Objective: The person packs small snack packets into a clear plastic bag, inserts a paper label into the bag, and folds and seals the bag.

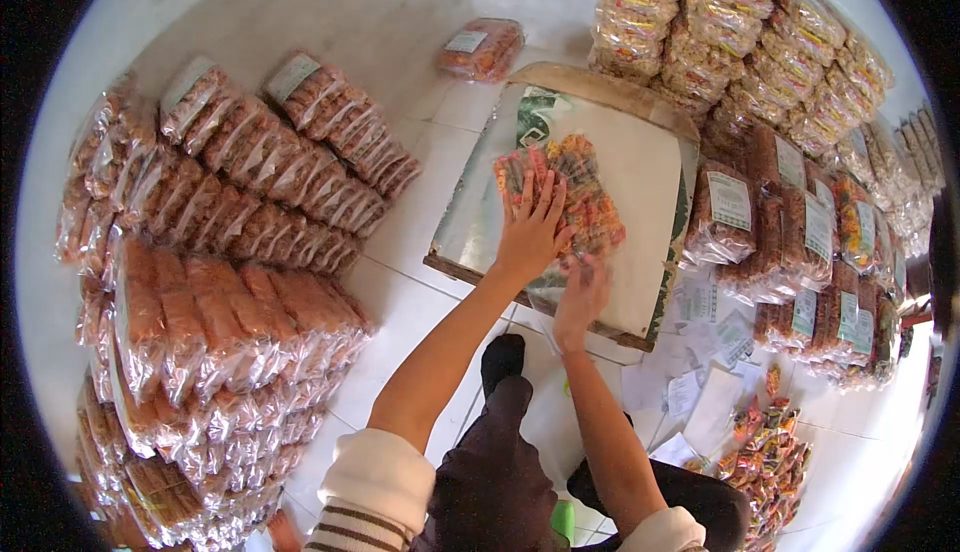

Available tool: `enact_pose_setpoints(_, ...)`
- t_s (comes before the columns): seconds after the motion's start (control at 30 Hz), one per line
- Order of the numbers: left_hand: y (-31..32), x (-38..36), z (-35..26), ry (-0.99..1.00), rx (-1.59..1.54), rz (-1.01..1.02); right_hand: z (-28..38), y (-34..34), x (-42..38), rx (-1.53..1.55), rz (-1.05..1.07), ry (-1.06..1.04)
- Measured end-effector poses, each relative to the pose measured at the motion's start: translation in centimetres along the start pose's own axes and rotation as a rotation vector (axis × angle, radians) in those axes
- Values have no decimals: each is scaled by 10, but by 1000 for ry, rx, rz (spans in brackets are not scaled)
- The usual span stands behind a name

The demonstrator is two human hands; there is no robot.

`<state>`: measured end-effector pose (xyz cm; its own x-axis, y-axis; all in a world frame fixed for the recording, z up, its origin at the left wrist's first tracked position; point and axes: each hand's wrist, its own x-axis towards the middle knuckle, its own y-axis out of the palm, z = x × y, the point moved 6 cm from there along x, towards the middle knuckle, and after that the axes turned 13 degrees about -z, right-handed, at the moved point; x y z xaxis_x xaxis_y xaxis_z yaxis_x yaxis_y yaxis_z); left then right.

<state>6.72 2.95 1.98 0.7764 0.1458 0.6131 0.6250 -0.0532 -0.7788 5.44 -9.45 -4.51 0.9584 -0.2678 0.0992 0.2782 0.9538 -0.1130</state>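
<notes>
A clear plastic bag of small, brightly wrapped snacks (592, 197) lies flat on a low white-topped board table (640, 282) in front of me. My left hand (533, 222) rests on the bag's left side with its fingers stretched out and spread. At the near end of the bag, my right hand (583, 297) has its fingers bent together around the loose plastic. The fingertips are slightly blurred there. Some of the bag's left part is covered by my left hand.
Packed snack bags (230, 322) are piled on the left. More bags (770, 222) and tall stacks (740, 32) stand on the right. One bag (482, 49) lies beyond the table. Paper labels (710, 392) and loose wrapped snacks (765, 462) lie on the tiled floor.
</notes>
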Motion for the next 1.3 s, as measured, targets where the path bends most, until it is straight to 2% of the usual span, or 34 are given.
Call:
enact_pose_setpoints(0.07, 1, 2, 1, 11, -6, -5, 20, 0, 3, -152, -3, -198)
enact_pose_setpoints(0.17, 2, 6, -2, -9, -41, -14, 37, -13, 4, -162, 63, -287)
enact_pose_setpoints(0.2, 1, 8, -3, -14, -13, -20, 34, -20, 3, -161, 53, -296)
enact_pose_setpoints(0.27, 0, 17, -10, -16, 11, -29, 12, -38, 3, -71, -57, -149)
enact_pose_setpoints(0.3, 2, 21, -18, 36, -68, -16, 12, -40, 4, -74, -64, -148)
enact_pose_setpoints(0.4, 10, 26, -39, 134, -133, 6, 16, -37, 0, -126, 1, -234)
enact_pose_setpoints(0.47, 17, 27, -44, 179, -117, 1, 29, -24, -6, -273, 120, -440)
enact_pose_setpoints(0.6, 16, 24, -48, 224, -109, 39, 11, -9, -5, -257, 194, -437)
enact_pose_setpoints(0.77, 11, 24, -49, 248, -110, 49, 7, -5, 8, -429, 299, -562)
enact_pose_setpoints(0.8, 11, 24, -50, 257, -75, 50, 14, -8, 9, -431, 293, -565)
enact_pose_setpoints(0.87, 13, 23, -51, 262, -40, 48, 19, -27, 17, -327, 107, -297)
enact_pose_setpoints(1.0, 12, 23, -48, 250, -91, 66, 16, -5, 24, -190, 204, -315)
enact_pose_setpoints(1.07, 10, 21, -49, 263, -120, 77, 19, 2, 18, -184, 253, -533)
enact_pose_setpoints(1.1, 11, 21, -51, 266, -139, 86, 15, 5, 18, -187, 252, -531)
enact_pose_setpoints(1.17, 11, 23, -52, 273, -158, 92, 12, 15, 13, -430, 201, -676)
enact_pose_setpoints(1.3, 11, 31, -52, 330, -222, 120, 50, 20, 8, -516, 255, -690)
